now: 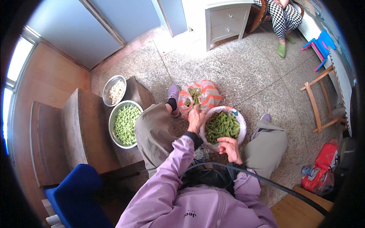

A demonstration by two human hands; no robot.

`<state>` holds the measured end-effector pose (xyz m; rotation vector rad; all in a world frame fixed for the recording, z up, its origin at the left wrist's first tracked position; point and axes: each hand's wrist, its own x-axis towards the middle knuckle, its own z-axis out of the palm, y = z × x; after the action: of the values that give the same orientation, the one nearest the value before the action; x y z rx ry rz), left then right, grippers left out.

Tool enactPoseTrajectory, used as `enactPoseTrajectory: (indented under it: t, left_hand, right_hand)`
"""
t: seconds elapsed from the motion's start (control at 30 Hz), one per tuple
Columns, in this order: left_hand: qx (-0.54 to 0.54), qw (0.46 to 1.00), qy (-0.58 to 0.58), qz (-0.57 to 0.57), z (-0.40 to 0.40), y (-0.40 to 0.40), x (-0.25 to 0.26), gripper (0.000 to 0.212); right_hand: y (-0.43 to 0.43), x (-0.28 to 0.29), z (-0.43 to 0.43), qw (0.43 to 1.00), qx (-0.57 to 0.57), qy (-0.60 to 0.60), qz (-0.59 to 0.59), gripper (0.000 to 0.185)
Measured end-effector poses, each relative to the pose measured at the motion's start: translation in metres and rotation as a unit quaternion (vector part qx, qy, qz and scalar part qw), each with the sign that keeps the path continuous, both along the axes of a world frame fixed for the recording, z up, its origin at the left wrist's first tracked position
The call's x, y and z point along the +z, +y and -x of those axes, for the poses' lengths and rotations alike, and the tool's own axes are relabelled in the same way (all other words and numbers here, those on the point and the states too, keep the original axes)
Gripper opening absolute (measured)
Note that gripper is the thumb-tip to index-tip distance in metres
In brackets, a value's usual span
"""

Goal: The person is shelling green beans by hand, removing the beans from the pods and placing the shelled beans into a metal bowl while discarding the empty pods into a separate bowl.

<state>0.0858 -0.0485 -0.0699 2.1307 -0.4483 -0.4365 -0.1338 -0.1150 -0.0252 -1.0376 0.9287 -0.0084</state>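
Note:
My left hand is at the mouth of an orange-and-white striped plastic bag, which holds green pods or empty hulls. Its fingertips are partly hidden, so whether they grip anything cannot be told. My right hand hovers over the near rim of a round container with a white plastic liner. The index finger reaches left, apart from the curled fingers, and no object shows in them. Green bean pods fill the container. Left of my knee, a steel bowl holds shelled green beans.
A smaller steel bowl holds pale pieces. Both bowls rest beside stepped brown furniture. A black cable crosses below my hands. Ahead stand a drawer cabinet and a seated person's green shoe. A wooden-legged stand is right.

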Motion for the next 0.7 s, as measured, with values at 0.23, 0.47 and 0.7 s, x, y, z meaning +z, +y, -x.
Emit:
enactPoseTrajectory:
  t: [0.23,0.47,0.7]
  left_hand:
    - [0.007,0.996,0.088,0.008,-0.073,-0.033,-0.054,0.064]
    - [0.068,0.915,0.314,0.245,-0.06,-0.085,-0.108,0.037]
    - [0.028,0.93,0.259,0.258,-0.055,-0.16,-0.125,0.019]
  right_hand:
    - [-0.003,0.006,-0.009,1.0,0.008,0.003,-0.008,0.028]
    - [-0.011,0.016,-0.023,0.999,0.005,0.039,-0.006,0.026]
    - [-0.011,0.008,-0.03,0.998,0.013,0.052,-0.013,0.027]
